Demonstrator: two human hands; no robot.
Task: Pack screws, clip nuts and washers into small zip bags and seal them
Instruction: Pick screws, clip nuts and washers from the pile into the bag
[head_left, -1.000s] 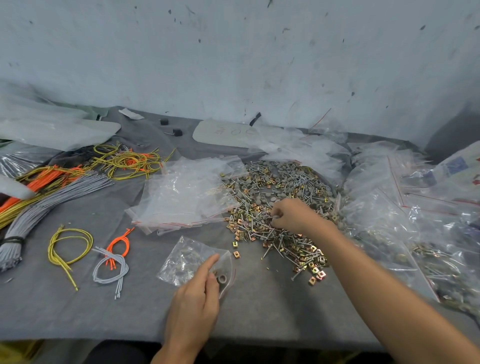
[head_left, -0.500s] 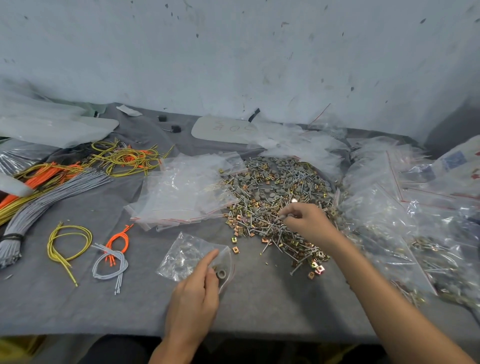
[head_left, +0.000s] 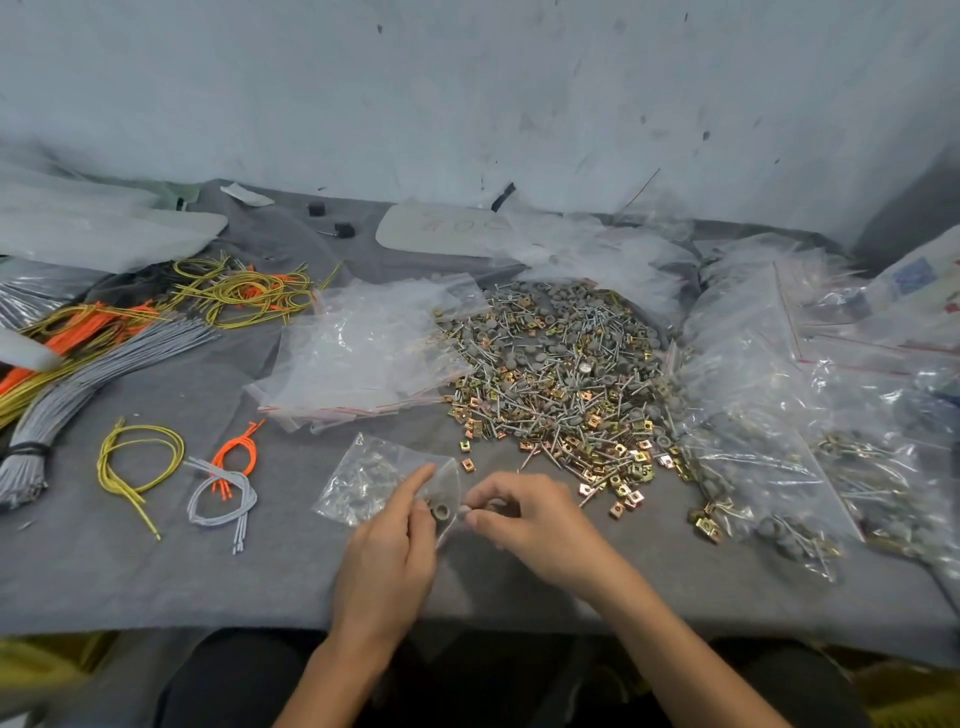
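Bag (head_left: 358, 478): left hand (head_left: 387, 551); part (head_left: 465, 512): right hand (head_left: 530, 525)

We see cool, even, rather dim light falling from above. The pile of screws (head_left: 561, 374) casts barely any shadow on the grey cloth (head_left: 156, 571). Right of the pile, the clear bags (head_left: 753, 415) throw white glare, and in front of it the small bag (head_left: 363, 478) glints faintly. Also in front of the pile, the left hand (head_left: 387, 551) and right hand (head_left: 535, 525) look soft, and the small part (head_left: 466, 512) pinched by the right is too smeared to name. Behind the pile, the table's back edge bows with wide-angle distortion.
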